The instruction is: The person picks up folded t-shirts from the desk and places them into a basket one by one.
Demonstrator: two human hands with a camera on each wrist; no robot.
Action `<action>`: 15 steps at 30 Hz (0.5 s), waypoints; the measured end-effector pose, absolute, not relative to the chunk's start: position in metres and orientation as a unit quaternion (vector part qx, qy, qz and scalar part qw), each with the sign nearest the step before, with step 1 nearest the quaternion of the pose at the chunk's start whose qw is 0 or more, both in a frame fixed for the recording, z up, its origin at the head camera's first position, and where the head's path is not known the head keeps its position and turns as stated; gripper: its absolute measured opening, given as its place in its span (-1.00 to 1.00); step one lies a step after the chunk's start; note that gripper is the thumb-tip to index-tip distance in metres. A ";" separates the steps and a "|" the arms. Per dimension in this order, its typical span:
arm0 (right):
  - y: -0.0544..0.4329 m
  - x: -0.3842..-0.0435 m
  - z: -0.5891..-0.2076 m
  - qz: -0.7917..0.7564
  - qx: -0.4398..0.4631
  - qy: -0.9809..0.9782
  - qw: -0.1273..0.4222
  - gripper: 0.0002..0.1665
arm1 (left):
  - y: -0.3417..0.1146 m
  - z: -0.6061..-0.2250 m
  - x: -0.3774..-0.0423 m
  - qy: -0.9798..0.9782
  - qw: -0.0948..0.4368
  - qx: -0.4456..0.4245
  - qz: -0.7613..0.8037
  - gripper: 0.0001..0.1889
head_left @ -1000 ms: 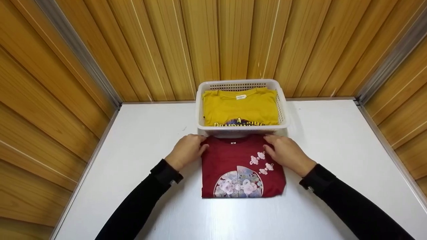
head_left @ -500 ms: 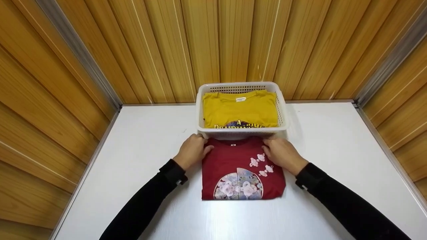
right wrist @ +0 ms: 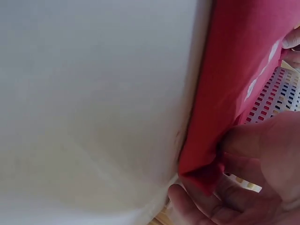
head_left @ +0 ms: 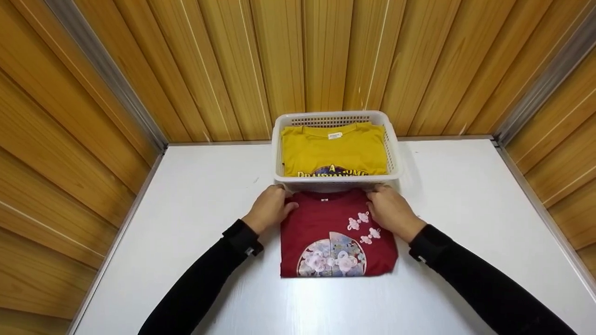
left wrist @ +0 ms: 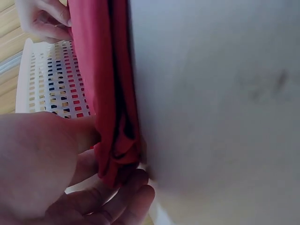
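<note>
A folded dark red T-shirt point(head_left: 316, 223) with pink flower knots and a round floral print lies flat on the white table. At its far left corner my left hand point(head_left: 270, 209) pinches the cloth, thumb on top and fingers beneath; the left wrist view shows the folded layers point(left wrist: 110, 140) in that grip. The far right corner is held by my right hand point(head_left: 393, 211) in the same way, and in the right wrist view its thumb and fingers close round the red edge point(right wrist: 206, 154). Some fingertips are hidden under the shirt in the head view.
Just beyond the shirt stands a white plastic basket point(head_left: 335, 178) with a folded yellow T-shirt point(head_left: 333, 151) inside. Behind it rises a wood-panelled wall point(head_left: 321, 60), with more panelling at left and right. The white table point(head_left: 209, 186) extends to both sides.
The fingers of both hands have curled round the shirt's far corners, where earlier they lay straighter along them. The shirt and basket have stayed in place.
</note>
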State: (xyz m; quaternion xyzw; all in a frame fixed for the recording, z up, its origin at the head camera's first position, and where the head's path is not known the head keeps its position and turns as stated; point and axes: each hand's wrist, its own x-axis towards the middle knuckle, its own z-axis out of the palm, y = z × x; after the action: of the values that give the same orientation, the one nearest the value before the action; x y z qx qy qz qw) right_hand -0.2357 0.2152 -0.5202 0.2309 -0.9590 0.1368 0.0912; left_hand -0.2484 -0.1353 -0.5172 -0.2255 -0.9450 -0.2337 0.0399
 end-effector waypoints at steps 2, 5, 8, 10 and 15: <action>0.215 -0.238 -0.520 0.142 0.225 -0.960 0.085 -0.84 | -0.136 -0.517 -0.250 -0.944 0.028 -0.217 -0.247 -0.81; 0.215 -0.240 -0.522 0.157 0.217 -0.960 0.079 -0.81 | -0.136 -0.517 -0.252 -0.943 0.008 -0.210 -0.257 -0.80; 0.217 -0.241 -0.523 0.173 0.227 -0.955 0.081 -0.73 | -0.137 -0.517 -0.252 -0.942 -0.009 -0.211 -0.261 -0.80; 0.218 -0.241 -0.522 0.183 0.238 -0.950 0.087 -0.70 | -0.138 -0.516 -0.252 -0.941 -0.016 -0.213 -0.264 -0.80; 0.227 -0.243 -0.529 0.210 0.243 -0.944 0.079 -0.77 | -0.143 -0.515 -0.250 -0.932 -0.023 -0.209 -0.296 -0.82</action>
State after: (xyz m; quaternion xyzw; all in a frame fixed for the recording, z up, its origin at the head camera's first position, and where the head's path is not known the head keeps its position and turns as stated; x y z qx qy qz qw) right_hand -0.2433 0.2273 -0.5289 0.2432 -0.9437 0.2099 0.0794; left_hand -0.2504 -0.1434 -0.5147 -0.2089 -0.9316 -0.2964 -0.0230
